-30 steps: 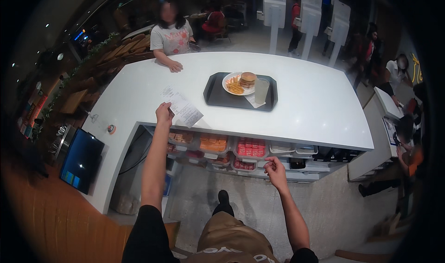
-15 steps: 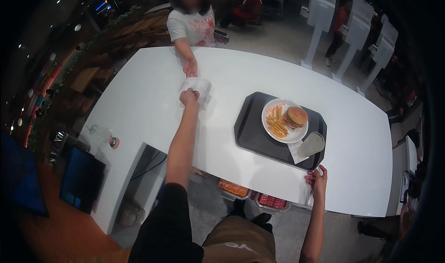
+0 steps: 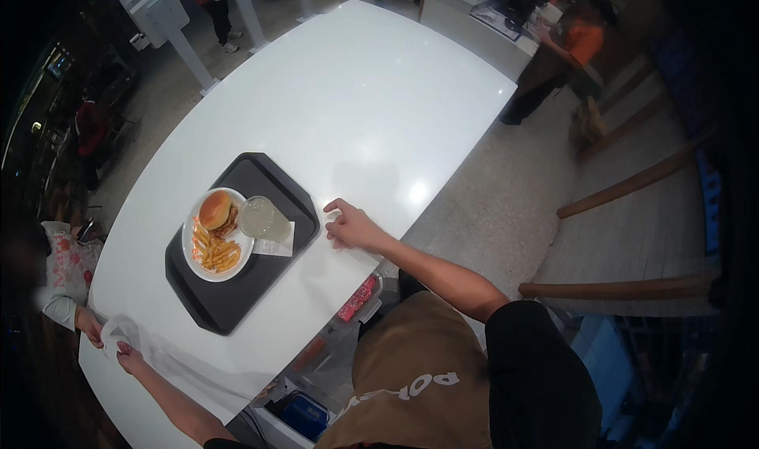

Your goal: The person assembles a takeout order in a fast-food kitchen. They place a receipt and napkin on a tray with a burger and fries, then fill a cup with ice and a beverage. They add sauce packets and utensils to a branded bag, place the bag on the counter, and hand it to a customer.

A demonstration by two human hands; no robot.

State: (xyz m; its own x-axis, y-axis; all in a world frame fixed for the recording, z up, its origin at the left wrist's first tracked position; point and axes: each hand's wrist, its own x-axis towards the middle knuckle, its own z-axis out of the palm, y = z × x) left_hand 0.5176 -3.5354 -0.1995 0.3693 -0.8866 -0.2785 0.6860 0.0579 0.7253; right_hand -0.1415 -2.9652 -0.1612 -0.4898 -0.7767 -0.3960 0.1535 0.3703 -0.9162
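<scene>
Plate (image 3: 242,244) on tray (image 3: 224,303), left of the cup (image 3: 265,219)

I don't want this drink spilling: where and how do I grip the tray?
Probably grip the tray by both short ends: right hand from the upper right, left hand once free from the lower left. It lies flat, their rims are bare, and the cup stands nearer the upper right.

Counter (image 3: 379,93): room to pass beyond the tray (image 3: 273,184).
Cup (image 3: 265,220): bars low passage over the tray.
Right hand (image 3: 352,229): blocks the tray's right edge.
</scene>
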